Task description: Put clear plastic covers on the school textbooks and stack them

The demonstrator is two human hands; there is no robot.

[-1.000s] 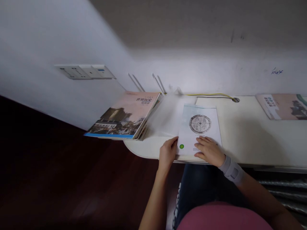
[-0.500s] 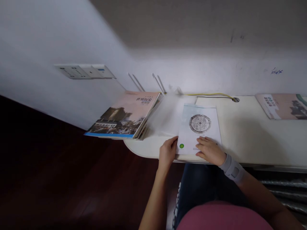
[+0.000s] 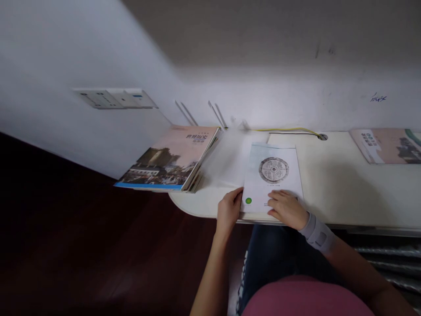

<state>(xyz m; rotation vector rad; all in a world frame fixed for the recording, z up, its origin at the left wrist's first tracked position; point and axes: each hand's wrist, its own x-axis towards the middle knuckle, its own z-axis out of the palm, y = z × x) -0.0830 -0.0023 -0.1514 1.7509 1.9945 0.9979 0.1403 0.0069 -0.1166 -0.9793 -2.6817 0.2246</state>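
A: Where do we find the white paper booklet (image 3: 272, 175) with the round grey emblem and the small green dot?

B: It lies flat on the cream-coloured desk (image 3: 338, 188), near the front edge, closed and with the cover up.

A: And the hands?

B: The right hand (image 3: 287, 208), with a grey wrist brace (image 3: 317, 235) behind it, rests on the lower part of the cover. Its grip is open and the fingers only press down. The left hand (image 3: 229, 210) touches the lower left corner of the booklet. Its fingers curl at the edge, but we cannot tell if the grip is closed on the paper or only leans against it.

A: How far is the work, as we judge it?

B: We think it is at the beginning. The booklet is placed and steadied, but no page is lifted yet.

A: What else do we see?

B: A stack of colourful textbooks (image 3: 171, 160) lies to the left, partly over the desk edge, with a clear plastic sheet (image 3: 226, 158) between it and the booklet. A pale book (image 3: 388, 145) lies well apart at the right, and a yellow cable (image 3: 289, 130) runs along the wall.
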